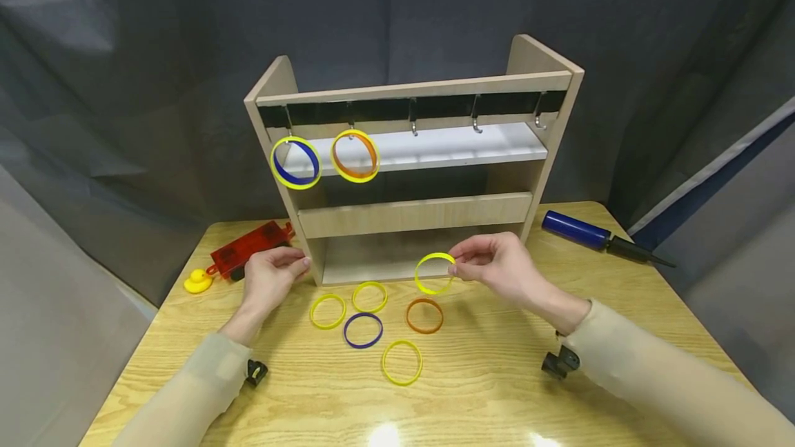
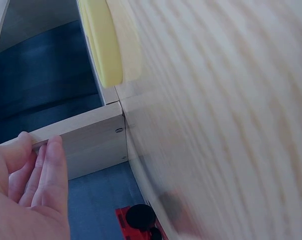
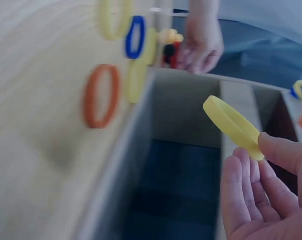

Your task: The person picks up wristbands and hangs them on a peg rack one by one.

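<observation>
My right hand (image 1: 499, 266) pinches a yellow ring (image 1: 417, 280) between thumb and fingers, in front of the wooden rack (image 1: 416, 216) and above the table. The same ring (image 3: 231, 125) tilts out from the fingertips in the right wrist view. At the rack's lower left corner is my left hand (image 1: 273, 280), its fingertips at the edge of the side panel (image 2: 93, 150); no ring is in it. On the table lie several yellow rings (image 1: 402, 383), a purple-blue ring (image 1: 363, 346) and an orange ring (image 1: 424, 332).
Metal hooks (image 1: 476, 123) line the rack's upper bar. Yellow and blue rings (image 1: 297, 186) hang at the far left hook, yellow and orange rings (image 1: 355, 178) on the one beside it. A red toy cart (image 1: 248, 247) and rubber duck (image 1: 198, 281) stand left; a blue hand pump (image 1: 577, 230) lies right.
</observation>
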A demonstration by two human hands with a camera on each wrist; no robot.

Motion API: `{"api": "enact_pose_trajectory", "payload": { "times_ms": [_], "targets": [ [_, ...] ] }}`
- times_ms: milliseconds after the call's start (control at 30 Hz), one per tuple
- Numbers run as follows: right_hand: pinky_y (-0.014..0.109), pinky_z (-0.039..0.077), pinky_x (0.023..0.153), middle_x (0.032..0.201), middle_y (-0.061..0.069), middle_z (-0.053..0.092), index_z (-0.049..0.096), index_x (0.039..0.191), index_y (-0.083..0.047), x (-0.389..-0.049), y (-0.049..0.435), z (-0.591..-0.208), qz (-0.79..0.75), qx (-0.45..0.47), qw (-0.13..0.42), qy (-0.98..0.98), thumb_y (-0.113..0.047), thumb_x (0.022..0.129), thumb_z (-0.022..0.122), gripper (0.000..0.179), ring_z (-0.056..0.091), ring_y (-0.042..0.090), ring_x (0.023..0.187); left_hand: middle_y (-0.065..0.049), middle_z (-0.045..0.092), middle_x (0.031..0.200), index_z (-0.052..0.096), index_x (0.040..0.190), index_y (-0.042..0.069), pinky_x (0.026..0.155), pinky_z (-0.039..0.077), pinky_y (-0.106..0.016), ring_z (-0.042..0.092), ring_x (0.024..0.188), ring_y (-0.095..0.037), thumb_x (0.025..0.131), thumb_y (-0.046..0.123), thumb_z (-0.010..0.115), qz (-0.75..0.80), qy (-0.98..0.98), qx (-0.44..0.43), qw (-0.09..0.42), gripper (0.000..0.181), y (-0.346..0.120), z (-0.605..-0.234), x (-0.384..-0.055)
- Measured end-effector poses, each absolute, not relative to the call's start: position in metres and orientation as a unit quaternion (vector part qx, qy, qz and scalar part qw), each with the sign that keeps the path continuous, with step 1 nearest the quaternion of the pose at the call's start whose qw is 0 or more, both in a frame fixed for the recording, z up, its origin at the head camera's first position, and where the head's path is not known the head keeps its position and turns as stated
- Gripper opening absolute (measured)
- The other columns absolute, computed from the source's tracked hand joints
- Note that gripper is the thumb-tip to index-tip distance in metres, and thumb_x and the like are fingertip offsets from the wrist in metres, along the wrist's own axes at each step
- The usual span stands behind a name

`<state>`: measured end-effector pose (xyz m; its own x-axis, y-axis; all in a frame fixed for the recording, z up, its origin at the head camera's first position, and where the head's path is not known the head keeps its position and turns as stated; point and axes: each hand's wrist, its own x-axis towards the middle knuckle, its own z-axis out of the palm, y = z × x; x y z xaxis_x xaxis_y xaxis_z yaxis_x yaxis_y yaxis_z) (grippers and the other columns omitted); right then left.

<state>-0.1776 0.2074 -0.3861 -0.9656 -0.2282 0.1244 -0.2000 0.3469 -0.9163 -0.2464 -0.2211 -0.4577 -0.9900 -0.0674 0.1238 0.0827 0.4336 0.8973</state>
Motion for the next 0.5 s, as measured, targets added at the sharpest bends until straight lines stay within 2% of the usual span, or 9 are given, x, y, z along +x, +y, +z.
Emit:
{"api": "enact_pose_trajectory", "payload": {
  "times_ms": [133, 333, 500],
  "targets": [
    [0.022, 0.069, 0.079, 0.099, 0.017, 0.086, 0.08, 0.118, 0.008, -0.174, 0.207, -0.358, -0.567, -0.132, 0.001, 0.813, 0.0, 0.095, 0.087, 0.025, 0.083, 0.008, 0.083, -0.019, 0.088, 0.11, 0.085, 0.118, 0.0, 0.079, 0.071, -0.027, 0.087, 0.091, -0.02, 0.099, 0.015, 0.087, -0.533, -0.843, -0.005, 0.071, 0.024, -0.22, -0.456, -0.247],
    [0.025, 0.07, 0.086, 0.098, -0.005, 0.087, 0.077, 0.123, 0.01, -0.175, 0.202, -0.318, -0.621, -0.136, -0.029, 0.772, -0.001, 0.098, 0.086, 0.029, 0.084, 0.01, 0.089, -0.017, 0.088, 0.108, 0.085, 0.117, 0.002, 0.075, 0.067, -0.019, 0.087, 0.091, -0.02, 0.099, 0.017, 0.088, -0.523, -0.849, -0.003, 0.074, 0.024, -0.221, -0.455, -0.246],
    [0.03, 0.071, 0.087, 0.102, -0.001, 0.086, 0.08, 0.119, -0.001, -0.18, 0.193, -0.293, -0.718, -0.138, -0.055, 0.68, 0.003, 0.099, 0.082, 0.02, 0.085, 0.012, 0.091, -0.017, 0.088, 0.11, 0.085, 0.119, 0.002, 0.074, 0.067, -0.018, 0.086, 0.089, -0.015, 0.1, 0.017, 0.087, -0.522, -0.85, -0.001, 0.069, 0.024, -0.221, -0.456, -0.246]
  ]
}}
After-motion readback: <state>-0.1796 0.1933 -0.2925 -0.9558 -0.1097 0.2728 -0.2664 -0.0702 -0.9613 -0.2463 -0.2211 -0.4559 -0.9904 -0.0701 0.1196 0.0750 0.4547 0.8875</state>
